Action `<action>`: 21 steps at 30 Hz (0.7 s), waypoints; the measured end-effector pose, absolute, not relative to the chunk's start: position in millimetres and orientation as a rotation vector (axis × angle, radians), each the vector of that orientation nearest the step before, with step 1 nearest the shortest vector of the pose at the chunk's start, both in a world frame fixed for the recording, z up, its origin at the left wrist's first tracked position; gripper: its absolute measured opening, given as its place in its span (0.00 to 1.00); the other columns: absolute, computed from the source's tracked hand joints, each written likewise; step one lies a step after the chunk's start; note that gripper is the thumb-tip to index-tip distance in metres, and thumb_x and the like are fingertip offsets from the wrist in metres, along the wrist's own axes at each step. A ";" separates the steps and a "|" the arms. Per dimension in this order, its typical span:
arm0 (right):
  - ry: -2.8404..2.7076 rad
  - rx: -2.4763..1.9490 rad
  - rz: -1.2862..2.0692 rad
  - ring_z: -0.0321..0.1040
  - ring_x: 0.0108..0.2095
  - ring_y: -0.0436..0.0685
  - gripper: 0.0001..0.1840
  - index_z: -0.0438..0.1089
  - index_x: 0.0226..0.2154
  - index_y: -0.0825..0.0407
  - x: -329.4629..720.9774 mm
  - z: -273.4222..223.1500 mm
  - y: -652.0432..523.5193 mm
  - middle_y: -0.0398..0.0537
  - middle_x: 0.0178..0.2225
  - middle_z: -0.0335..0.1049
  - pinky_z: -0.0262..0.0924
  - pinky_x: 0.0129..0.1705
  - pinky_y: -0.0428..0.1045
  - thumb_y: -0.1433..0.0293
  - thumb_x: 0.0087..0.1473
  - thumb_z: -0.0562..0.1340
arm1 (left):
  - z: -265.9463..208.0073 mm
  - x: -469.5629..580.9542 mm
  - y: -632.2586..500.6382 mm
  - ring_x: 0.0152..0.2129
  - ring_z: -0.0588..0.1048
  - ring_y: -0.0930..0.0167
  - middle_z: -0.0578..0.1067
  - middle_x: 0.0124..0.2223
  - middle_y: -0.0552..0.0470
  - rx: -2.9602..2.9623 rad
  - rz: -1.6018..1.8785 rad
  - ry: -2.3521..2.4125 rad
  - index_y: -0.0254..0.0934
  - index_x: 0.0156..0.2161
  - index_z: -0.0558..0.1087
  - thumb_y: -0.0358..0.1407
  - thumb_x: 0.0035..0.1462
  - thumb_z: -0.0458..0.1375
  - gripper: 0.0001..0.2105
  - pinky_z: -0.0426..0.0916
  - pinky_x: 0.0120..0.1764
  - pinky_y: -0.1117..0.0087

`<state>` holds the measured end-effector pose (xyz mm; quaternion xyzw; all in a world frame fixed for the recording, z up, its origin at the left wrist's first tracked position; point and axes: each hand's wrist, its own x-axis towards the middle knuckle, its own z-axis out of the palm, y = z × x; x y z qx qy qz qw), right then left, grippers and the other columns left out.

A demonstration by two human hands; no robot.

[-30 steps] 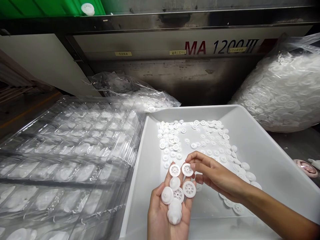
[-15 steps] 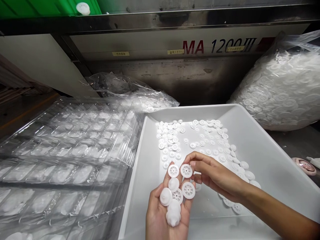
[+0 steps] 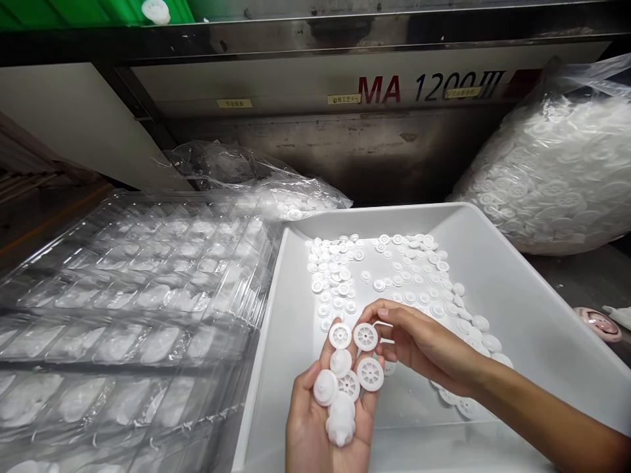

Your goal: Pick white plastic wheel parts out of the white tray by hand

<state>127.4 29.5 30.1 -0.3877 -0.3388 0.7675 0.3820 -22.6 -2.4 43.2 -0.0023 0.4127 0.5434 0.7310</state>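
Note:
My left hand (image 3: 325,420) is palm up over the grey bin, its fingers curled under several small white plastic wheels (image 3: 341,414). Some wheels show open spokes, while others show a smooth side with a raised hub. My right hand (image 3: 419,341) comes in from the right, its bent fingers at a spoked wheel (image 3: 365,337) by the left fingertips. Thumb and fingers appear to pinch that wheel's edge; their grip is partly hidden. Below both hands, more white wheels (image 3: 344,289) lie scattered on the floor of the grey bin (image 3: 535,315).
Stacked clear plastic trays (image 3: 133,295) with white parts in their pockets stand left of the bin. A large clear bag of white parts (image 3: 557,171) is at right, a smaller bag (image 3: 276,184) behind. A machine panel (image 3: 296,85) crosses the back, near a green container (image 3: 89,13).
The whole view has shifted slightly. My right fingers have opened a little beside the upper wheel, showing white edges between them. The left hand still holds its wheels in the same arrangement.

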 end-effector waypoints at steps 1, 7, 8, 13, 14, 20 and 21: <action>-0.864 -0.992 1.959 0.58 0.36 0.53 0.13 0.67 0.38 0.54 127.5 30.0 29.5 0.48 0.36 0.63 0.52 0.37 0.50 0.64 0.61 0.51 | 43.3 -22.6 -2.6 0.50 0.70 0.51 0.74 0.49 0.31 -0.006 1.196 0.913 0.31 0.40 0.78 0.31 0.53 0.53 0.13 0.72 0.43 0.52; -0.884 -1.030 1.959 0.58 0.37 0.53 0.15 0.66 0.39 0.52 128.7 27.8 29.8 0.48 0.37 0.62 0.53 0.38 0.50 0.62 0.61 0.50 | 43.5 -21.6 -2.5 0.48 0.71 0.52 0.76 0.47 0.34 -0.061 1.200 0.926 0.31 0.39 0.78 0.31 0.54 0.52 0.13 0.71 0.45 0.51; -0.900 -1.044 1.954 0.58 0.37 0.53 0.15 0.66 0.39 0.52 128.8 27.5 29.9 0.48 0.37 0.62 0.53 0.37 0.50 0.62 0.61 0.49 | 43.8 -21.1 -2.2 0.48 0.71 0.52 0.76 0.47 0.35 -0.073 1.196 0.926 0.32 0.39 0.78 0.31 0.54 0.52 0.13 0.70 0.46 0.51; -1.126 -1.196 1.829 0.57 0.34 0.51 0.12 0.64 0.39 0.48 129.6 32.1 29.0 0.45 0.36 0.61 0.53 0.35 0.50 0.64 0.62 0.47 | 45.0 -18.8 -1.3 0.47 0.73 0.56 0.76 0.47 0.36 -0.127 1.217 0.923 0.31 0.40 0.77 0.30 0.54 0.52 0.12 0.67 0.50 0.51; -1.206 -1.250 1.756 0.56 0.35 0.51 0.11 0.63 0.40 0.47 130.0 34.8 27.9 0.44 0.36 0.61 0.52 0.36 0.50 0.64 0.62 0.48 | 44.7 -19.0 -1.6 0.47 0.72 0.56 0.76 0.48 0.35 -0.125 1.221 0.915 0.30 0.41 0.76 0.30 0.54 0.52 0.13 0.67 0.50 0.51; -1.772 -1.290 1.392 0.55 0.44 0.53 0.22 0.60 0.45 0.39 132.1 54.7 16.1 0.40 0.47 0.54 0.55 0.42 0.48 0.73 0.49 0.63 | 41.2 -23.8 -4.7 0.49 0.72 0.59 0.74 0.52 0.39 -0.216 1.170 0.830 0.32 0.50 0.70 0.30 0.56 0.50 0.17 0.65 0.53 0.55; -1.861 -1.271 1.366 0.55 0.45 0.52 0.23 0.60 0.45 0.39 132.1 57.4 14.7 0.40 0.47 0.53 0.56 0.42 0.47 0.74 0.48 0.64 | 41.2 -24.3 -5.2 0.48 0.72 0.60 0.73 0.52 0.40 -0.226 1.158 0.829 0.33 0.51 0.69 0.30 0.57 0.50 0.17 0.65 0.54 0.56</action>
